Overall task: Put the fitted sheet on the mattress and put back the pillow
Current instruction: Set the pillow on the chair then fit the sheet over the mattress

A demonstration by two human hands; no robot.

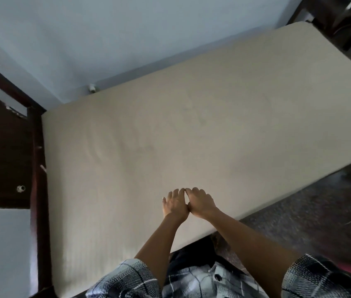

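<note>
A beige mattress (202, 117) fills the dark wooden bed frame, its surface smooth with a few faint creases at the left. I cannot tell whether the beige surface is a sheet or bare mattress. My left hand (174, 204) and my right hand (200, 202) lie palm down on it near the front edge, side by side and touching, fingers extended, holding nothing. No pillow is in view.
The dark headboard (4, 151) stands at the left, with a pale blue wall (105, 39) behind the bed. Dark speckled floor (312, 211) runs along the front right. Dark furniture (342, 16) sits at the top right corner.
</note>
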